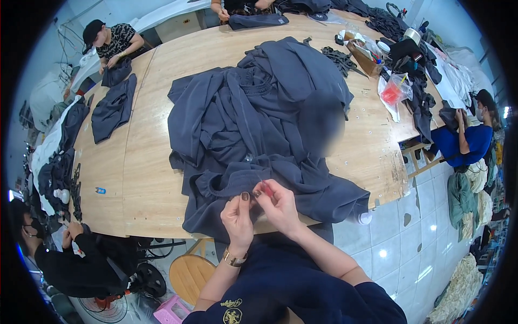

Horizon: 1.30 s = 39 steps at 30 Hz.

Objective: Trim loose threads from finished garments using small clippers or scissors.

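A large heap of dark blue-grey garments (232,124) lies on the table in front of me, with gathered elastic waistbands showing. At the near edge of the heap, my left hand (238,217) is closed, thumb and fingers pinching the edge of a dark garment (237,181) beside its gathered waistband. Close against it, my right hand (279,208) is closed around a small red-handled tool (267,189) with a thin tip pointing away from me. The fingers partly cover the tool, so its exact kind is unclear.
The wooden table (148,178) carries a small blue object (100,190) at left and a plastic bag with a red drink (393,93) at right. A wooden stool (192,278) stands at my left. Several people handle dark cloth around the table.
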### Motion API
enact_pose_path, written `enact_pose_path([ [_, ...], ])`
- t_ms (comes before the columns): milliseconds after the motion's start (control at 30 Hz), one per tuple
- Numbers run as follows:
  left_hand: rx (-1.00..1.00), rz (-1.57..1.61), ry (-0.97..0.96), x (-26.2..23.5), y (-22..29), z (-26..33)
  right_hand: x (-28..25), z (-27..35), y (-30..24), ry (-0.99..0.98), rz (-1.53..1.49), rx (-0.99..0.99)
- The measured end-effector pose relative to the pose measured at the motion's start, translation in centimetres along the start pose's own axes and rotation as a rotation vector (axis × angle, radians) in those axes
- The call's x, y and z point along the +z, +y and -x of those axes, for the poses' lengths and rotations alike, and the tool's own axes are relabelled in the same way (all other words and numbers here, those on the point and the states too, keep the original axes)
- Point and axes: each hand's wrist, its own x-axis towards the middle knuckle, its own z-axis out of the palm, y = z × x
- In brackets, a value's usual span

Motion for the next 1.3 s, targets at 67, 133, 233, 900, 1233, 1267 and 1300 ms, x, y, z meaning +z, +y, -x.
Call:
enact_pose_path([
  [67,-0.023,-0.059,-0.075,-0.8,-0.4,0.1,0.2,0.3,-0.8,-0.011,0.119,-0.018],
  [133,-0.091,0.196,-0.098,-0.8,-0.6,0.2,0.3,0.4,-1.2,-0.027,0.236,-0.037],
  [233,-0.249,0.574,-0.072,0.7,2.0,-0.6,-0.8,0.8,-1.2,-0.033,0.039,-0.089],
  [900,-0.339,0.677,-0.023,0.4,2.5,-1.4,-1.1,-1.0,-0.1,0.198,0.295,-0.332],
  [1233,-0.291,0.649,0.015,0.6,2.5,-1.2,-0.8,-1.2,0.3,0.109,0.173,-0.224],
  [1267,-0.273,0.629,0.0,0.6,2.3,-1.2,-0.7,-1.3,0.3,0.108,0.174,-0.224],
  [1300,-0.256,0.61,-0.014,0.7,2.1,-1.3,-0.6,-1.3,0.2,0.119,0.253,-0.307],
])
